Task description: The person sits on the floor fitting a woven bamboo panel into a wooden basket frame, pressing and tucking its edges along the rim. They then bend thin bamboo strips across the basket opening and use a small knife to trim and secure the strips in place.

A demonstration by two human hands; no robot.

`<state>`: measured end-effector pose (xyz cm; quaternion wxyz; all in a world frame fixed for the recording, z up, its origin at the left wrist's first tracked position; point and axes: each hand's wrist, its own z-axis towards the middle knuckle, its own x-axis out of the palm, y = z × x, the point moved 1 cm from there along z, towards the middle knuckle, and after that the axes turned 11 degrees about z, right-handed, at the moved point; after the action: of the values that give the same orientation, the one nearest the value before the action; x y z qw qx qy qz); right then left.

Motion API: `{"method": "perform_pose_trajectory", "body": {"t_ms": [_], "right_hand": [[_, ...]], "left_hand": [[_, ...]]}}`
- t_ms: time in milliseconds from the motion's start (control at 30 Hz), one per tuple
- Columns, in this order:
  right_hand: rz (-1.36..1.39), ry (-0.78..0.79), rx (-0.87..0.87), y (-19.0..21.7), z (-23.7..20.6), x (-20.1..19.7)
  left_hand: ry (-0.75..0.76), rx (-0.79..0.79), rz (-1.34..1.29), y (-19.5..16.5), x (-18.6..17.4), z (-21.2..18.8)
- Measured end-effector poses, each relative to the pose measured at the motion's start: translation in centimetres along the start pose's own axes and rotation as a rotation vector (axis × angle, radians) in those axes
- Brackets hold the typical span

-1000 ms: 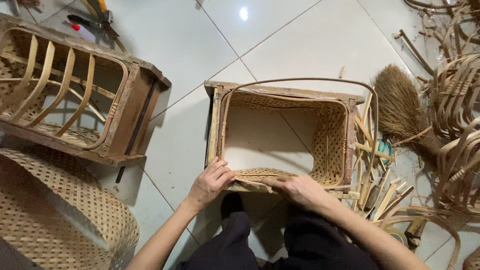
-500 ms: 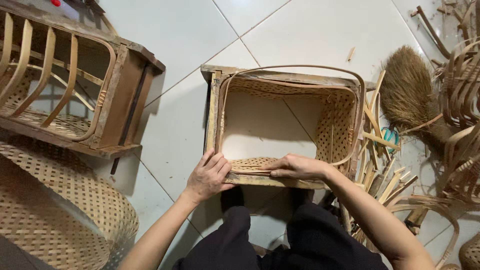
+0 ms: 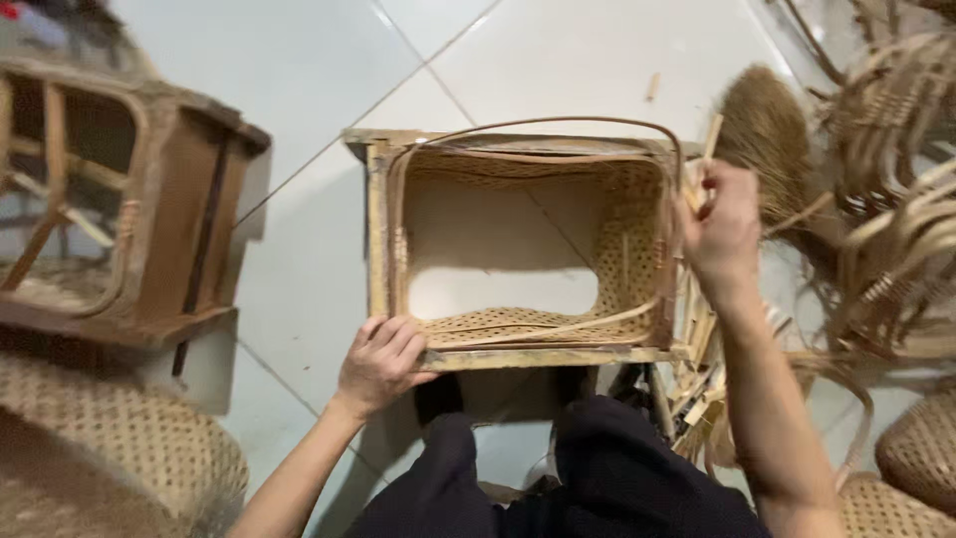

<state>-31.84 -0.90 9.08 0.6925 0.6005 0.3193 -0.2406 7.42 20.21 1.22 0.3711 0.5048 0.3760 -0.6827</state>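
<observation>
Basket (image 3: pixel 518 249) feels light and stiff, a bit bendy.
My left hand (image 3: pixel 380 361) presses flat on the near rim; my right hand (image 3: pixel 719 231) pinches the right rim strip.

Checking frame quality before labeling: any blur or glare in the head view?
Head view: motion blur softens the wooden frame at left and rattan strips at right; basket and both hands, left and right, fairly sharp; soft sheen on floor tiles, no harsh glare.
</observation>
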Motion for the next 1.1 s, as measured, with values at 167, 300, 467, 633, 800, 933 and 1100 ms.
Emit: {"method": "perform_pose_trajectory", "body": {"t_ms": [167,300,467,633,800,933,1100], "right_hand": [[-0.11,0.186,0.419,-5.6,2.1,-1.4],[-0.253,0.319,0.359,-7.5,3.5,0.3],[-0.308,0.375,0.327,-7.7,5.4,1.4],[-0.369,0.283,0.171,-7.5,5.5,3.0],[-0.201,0.29,0.215,-6.7,3.2,2.7],[-0.296,0.306,0.255,-4.9,0.5,2.3],[-0.134,0.381,0.466,-4.4,-0.1,1.6]], "left_hand": [[0.0,-0.001,0.015,-0.7,-0.1,-0.2],[0.006,-0.025,0.006,-1.0,0.1,-0.3],[-0.005,-0.031,0.025,-1.1,0.2,-0.4],[0.012,-0.043,0.039,-1.2,0.2,-0.6],[0.023,-0.06,0.038,-1.3,0.3,-0.8],[0.005,-0.071,0.05,-1.6,0.1,-0.9],[0.004,-0.078,0.085,-1.8,0.1,-0.6]]}}
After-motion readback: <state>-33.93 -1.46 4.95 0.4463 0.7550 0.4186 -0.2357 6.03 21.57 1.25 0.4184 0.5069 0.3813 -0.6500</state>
